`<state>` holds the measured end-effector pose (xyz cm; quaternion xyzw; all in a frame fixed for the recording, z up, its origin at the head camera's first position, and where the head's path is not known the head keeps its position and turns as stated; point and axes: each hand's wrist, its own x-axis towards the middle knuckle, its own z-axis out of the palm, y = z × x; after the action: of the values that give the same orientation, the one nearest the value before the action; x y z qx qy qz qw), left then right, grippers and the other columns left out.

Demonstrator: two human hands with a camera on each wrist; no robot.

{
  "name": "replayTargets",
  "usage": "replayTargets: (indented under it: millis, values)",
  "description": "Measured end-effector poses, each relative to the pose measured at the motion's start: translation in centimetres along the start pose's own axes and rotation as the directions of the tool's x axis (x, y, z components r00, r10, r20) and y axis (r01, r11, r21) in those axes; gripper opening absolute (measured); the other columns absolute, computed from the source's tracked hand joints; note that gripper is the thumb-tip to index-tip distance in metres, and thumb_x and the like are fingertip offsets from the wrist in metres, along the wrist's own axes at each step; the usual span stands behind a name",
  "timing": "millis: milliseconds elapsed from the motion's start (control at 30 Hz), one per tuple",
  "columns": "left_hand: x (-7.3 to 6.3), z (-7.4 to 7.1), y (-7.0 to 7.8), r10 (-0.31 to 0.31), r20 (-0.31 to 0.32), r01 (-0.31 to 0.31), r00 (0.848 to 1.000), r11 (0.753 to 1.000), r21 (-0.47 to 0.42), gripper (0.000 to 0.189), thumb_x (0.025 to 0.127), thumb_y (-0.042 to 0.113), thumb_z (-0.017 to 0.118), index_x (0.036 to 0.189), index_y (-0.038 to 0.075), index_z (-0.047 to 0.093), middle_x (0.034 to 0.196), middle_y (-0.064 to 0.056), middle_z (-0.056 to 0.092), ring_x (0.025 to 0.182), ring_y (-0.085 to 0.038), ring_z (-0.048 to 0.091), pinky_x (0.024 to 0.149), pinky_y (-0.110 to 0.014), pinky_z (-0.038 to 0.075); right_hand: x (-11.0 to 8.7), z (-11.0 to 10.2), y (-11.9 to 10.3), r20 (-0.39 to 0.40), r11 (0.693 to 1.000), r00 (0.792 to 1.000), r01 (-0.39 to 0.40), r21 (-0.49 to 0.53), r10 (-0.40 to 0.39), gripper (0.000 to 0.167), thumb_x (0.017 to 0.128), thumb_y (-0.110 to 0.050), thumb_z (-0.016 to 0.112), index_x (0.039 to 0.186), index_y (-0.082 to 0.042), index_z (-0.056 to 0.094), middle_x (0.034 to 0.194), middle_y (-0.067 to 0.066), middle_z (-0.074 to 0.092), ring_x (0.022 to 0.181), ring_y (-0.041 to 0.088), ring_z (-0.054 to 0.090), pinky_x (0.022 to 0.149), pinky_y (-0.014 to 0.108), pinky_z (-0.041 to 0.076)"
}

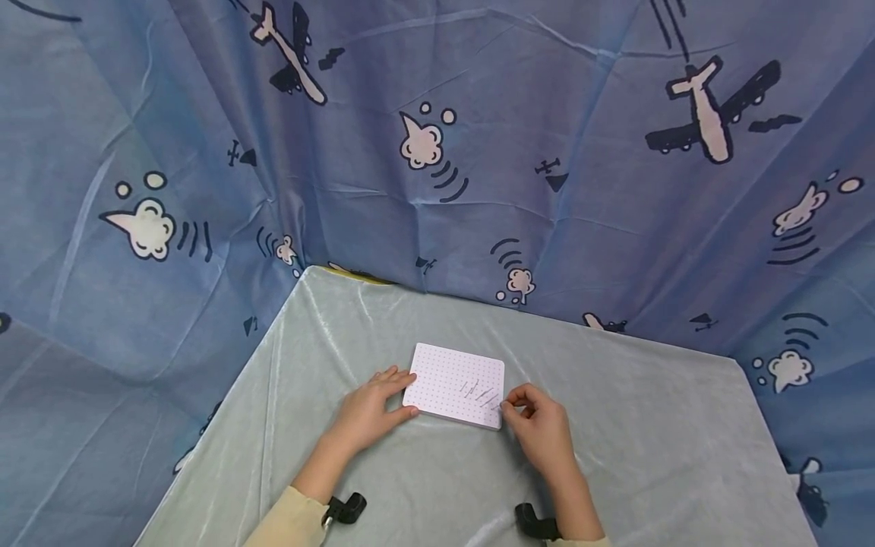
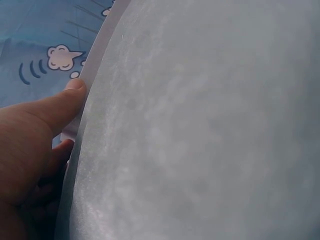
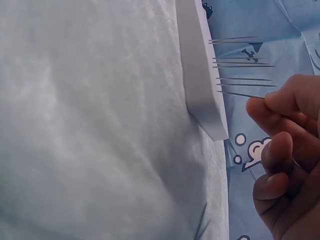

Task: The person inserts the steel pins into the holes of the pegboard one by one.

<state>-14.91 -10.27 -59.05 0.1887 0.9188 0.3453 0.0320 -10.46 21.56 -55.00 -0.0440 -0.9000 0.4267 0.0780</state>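
Note:
A white rectangular board (image 1: 444, 380) with a grid of small holes lies on the cloth-covered table. Several thin metal needles (image 3: 240, 65) stand upright in it, grouped towards its right side. My right hand (image 1: 543, 429), at the board's right edge, pinches one needle (image 3: 242, 94) between thumb and index finger; the needle's lower end meets the board's face. In the right wrist view the other fingers curl beneath. My left hand (image 1: 369, 410) rests against the board's left end, thumb (image 2: 70, 97) straight along the near corner and fingertips at the left edge.
Pale grey-green plush cloth (image 1: 424, 486) covers the table. A blue curtain (image 1: 369, 228) printed with planes and clouds hangs behind and at both sides. Two thin dark lines (image 3: 202, 217) show on the cloth low in the right wrist view. Black camera mounts (image 1: 536, 523) sit at both wrists.

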Motion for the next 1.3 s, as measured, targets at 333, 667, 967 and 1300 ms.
replayTargets:
  millis: [333,667,967,1300]
  values:
    - [-0.1,0.2,-0.2,-0.005,0.008,0.005,1.0,1.0,0.003,0.066,0.096,0.047,0.085,0.153,0.021,0.067,0.158,0.0,0.061,0.155,-0.027,0.047,0.12,-0.06,0.044,-0.2,0.3,0.0,-0.003,1.0,1.0,0.017,-0.018,-0.017,0.015,0.092,-0.001,0.082,0.091,-0.013,0.074,0.09,0.004,0.075,0.063,0.017,0.054,0.053,0.027,0.045]
    - [0.0,0.1,-0.1,-0.009,0.012,0.009,1.0,1.0,0.013,0.066,0.096,0.048,0.084,0.153,0.022,0.067,0.158,0.0,0.061,0.155,-0.028,0.048,0.118,-0.061,0.046,0.0,0.5,0.0,0.033,0.999,0.999,0.009,-0.042,-0.007,0.01,0.092,-0.002,0.079,0.093,-0.01,0.073,0.091,0.003,0.074,0.066,0.017,0.056,0.055,0.026,0.047]
    - [0.0,0.0,-0.2,-0.02,0.022,0.019,1.0,1.0,0.012,0.067,0.096,0.049,0.084,0.155,0.023,0.065,0.16,0.001,0.059,0.156,-0.026,0.046,0.12,-0.06,0.043,0.1,0.4,-0.2,0.055,0.998,0.998,-0.015,-0.063,0.019,0.006,0.093,-0.005,0.079,0.097,-0.007,0.075,0.092,0.003,0.075,0.068,0.017,0.058,0.057,0.026,0.048]
    - [0.0,0.0,-0.2,-0.01,0.021,0.01,1.0,1.0,0.012,0.066,0.096,0.049,0.084,0.155,0.024,0.066,0.159,0.001,0.06,0.156,-0.026,0.046,0.119,-0.061,0.045,0.7,-1.3,0.8,0.106,0.996,0.992,-0.054,-0.072,0.062,0.03,0.095,-0.003,0.081,0.124,-0.008,0.074,0.101,0.004,0.075,0.074,0.019,0.059,0.06,0.029,0.049]
